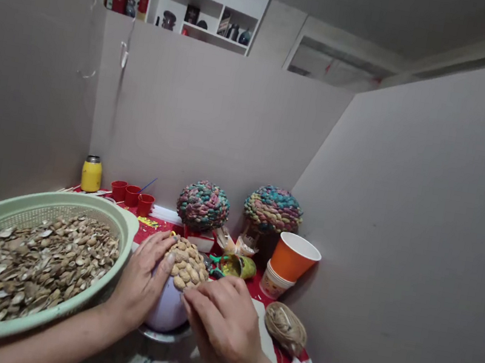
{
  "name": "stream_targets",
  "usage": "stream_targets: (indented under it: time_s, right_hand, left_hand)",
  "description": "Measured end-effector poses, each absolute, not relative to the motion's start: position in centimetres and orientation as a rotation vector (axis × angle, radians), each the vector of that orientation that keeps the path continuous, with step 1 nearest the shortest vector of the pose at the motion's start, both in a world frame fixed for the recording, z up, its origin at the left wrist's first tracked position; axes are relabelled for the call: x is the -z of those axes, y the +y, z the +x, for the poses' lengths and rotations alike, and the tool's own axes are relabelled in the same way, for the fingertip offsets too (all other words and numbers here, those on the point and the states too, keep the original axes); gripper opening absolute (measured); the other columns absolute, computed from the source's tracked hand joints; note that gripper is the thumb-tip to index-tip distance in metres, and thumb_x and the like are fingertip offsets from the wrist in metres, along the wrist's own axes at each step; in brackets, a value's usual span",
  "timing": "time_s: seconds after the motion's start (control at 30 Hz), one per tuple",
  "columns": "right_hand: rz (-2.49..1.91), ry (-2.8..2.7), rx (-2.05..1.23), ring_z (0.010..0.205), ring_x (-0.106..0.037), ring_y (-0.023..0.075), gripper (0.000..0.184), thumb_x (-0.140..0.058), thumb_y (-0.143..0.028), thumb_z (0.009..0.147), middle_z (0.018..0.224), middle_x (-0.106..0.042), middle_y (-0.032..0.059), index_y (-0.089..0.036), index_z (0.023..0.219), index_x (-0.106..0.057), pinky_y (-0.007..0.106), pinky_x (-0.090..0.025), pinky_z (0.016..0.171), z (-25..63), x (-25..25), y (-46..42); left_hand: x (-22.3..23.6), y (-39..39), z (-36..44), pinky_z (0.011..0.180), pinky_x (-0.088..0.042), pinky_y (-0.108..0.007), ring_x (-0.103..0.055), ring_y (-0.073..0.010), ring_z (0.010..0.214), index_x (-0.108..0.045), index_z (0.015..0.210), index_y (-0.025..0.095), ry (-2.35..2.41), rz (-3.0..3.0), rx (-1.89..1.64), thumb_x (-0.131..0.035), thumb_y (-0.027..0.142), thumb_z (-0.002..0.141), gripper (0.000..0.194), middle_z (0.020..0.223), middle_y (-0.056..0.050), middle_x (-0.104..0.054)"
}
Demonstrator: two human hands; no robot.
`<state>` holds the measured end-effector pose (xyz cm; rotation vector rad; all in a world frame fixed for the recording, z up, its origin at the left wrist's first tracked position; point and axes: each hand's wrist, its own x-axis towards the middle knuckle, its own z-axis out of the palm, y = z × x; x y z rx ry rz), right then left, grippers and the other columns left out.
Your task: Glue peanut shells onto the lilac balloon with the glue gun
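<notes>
A pale round ball (pixel 167 310) stands in a metal dish (pixel 163 333), its top covered with glued nut shells (pixel 187 265). My left hand (pixel 141 279) curves round the ball's left side, fingers resting on the shells. My right hand (pixel 218 322) is at the ball's right side, fingertips pressed together against the lower edge of the shell patch. What the fingertips pinch, if anything, is hidden. A pale green colander (pixel 79 309) full of loose shells (pixel 27 264) sits just left of my left hand.
Two balls covered in coloured shells (pixel 202 204) (pixel 273 208) stand at the back. Stacked orange paper cups (pixel 289 262), a twine ball (pixel 286 328), three red cups (pixel 132 195) and a yellow jar (pixel 91 173) lie on the red cloth. Grey walls close in left, back and right.
</notes>
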<state>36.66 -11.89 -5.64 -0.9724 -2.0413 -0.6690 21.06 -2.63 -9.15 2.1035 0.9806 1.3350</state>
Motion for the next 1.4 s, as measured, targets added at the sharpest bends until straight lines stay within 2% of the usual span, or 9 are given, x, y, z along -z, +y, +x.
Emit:
stream_targets:
  time_s: [0.3,0.7,1.0,1.17,1.27,1.4]
  right_hand:
    - [-1.022,-2.007,0.841,0.061,-0.048,0.0171,0.015,-0.054,-0.011,0.095,0.068,-0.062,0.0045,-0.012,0.086,-0.065,0.033,-0.030,0.062,36.0,6.1,-10.8]
    - [-1.084,-1.952,0.737,0.065,-0.052,0.0189,0.014,-0.054,-0.010,0.094,0.072,-0.063,0.0060,-0.014,0.084,-0.063,0.034,-0.032,0.063,35.4,6.9,-11.2]
    - [-1.173,-1.964,0.635,0.066,-0.049,0.0198,0.021,-0.052,-0.013,0.095,0.071,-0.060,0.0059,-0.016,0.075,-0.059,0.034,-0.033,0.063,35.2,7.2,-11.1]
    - [-1.156,-1.997,0.477,0.074,-0.055,0.0206,0.010,-0.053,-0.013,0.095,0.082,-0.064,0.0066,-0.015,0.093,-0.063,0.035,-0.038,0.068,36.0,6.8,-11.7]
    - [-1.095,-2.003,0.468,0.077,-0.057,0.0203,0.012,-0.056,-0.011,0.093,0.088,-0.066,0.0075,-0.015,0.103,-0.063,0.035,-0.041,0.071,36.5,6.8,-12.1]
    - [-0.993,-1.981,0.528,0.074,-0.058,0.0190,0.014,-0.057,-0.006,0.091,0.085,-0.066,0.0080,-0.013,0.102,-0.063,0.033,-0.042,0.067,36.9,7.3,-12.3]
  left_hand:
    - [9.4,-2.5,21.2,0.114,-0.031,-0.053,-0.044,-0.0265,0.133,-0.060,0.126,0.015,0.996,2.104,-1.302,-0.039,0.036,0.096,0.043,0.139,-0.014,-0.057]
    - [9.2,-2.7,21.1,0.114,-0.031,-0.053,-0.044,-0.0264,0.132,-0.060,0.126,0.014,0.997,2.103,-1.295,-0.040,0.035,0.096,0.042,0.136,-0.014,-0.058]
    - [9.2,-2.7,21.1,0.113,-0.033,-0.051,-0.047,-0.0254,0.130,-0.061,0.125,0.016,0.987,2.098,-1.320,-0.040,0.034,0.096,0.040,0.134,-0.013,-0.060]
    - [9.3,-2.6,21.3,0.113,-0.033,-0.051,-0.046,-0.0254,0.131,-0.061,0.125,0.017,0.982,2.103,-1.324,-0.041,0.034,0.096,0.039,0.135,-0.013,-0.059]
    - [9.3,-2.6,21.2,0.113,-0.033,-0.051,-0.046,-0.0255,0.130,-0.060,0.125,0.015,0.978,2.106,-1.324,-0.041,0.034,0.096,0.039,0.135,-0.014,-0.059]
    - [9.4,-2.7,21.1,0.112,-0.034,-0.052,-0.047,-0.0254,0.130,-0.060,0.125,0.016,0.973,2.111,-1.329,-0.041,0.033,0.096,0.039,0.134,-0.013,-0.059]
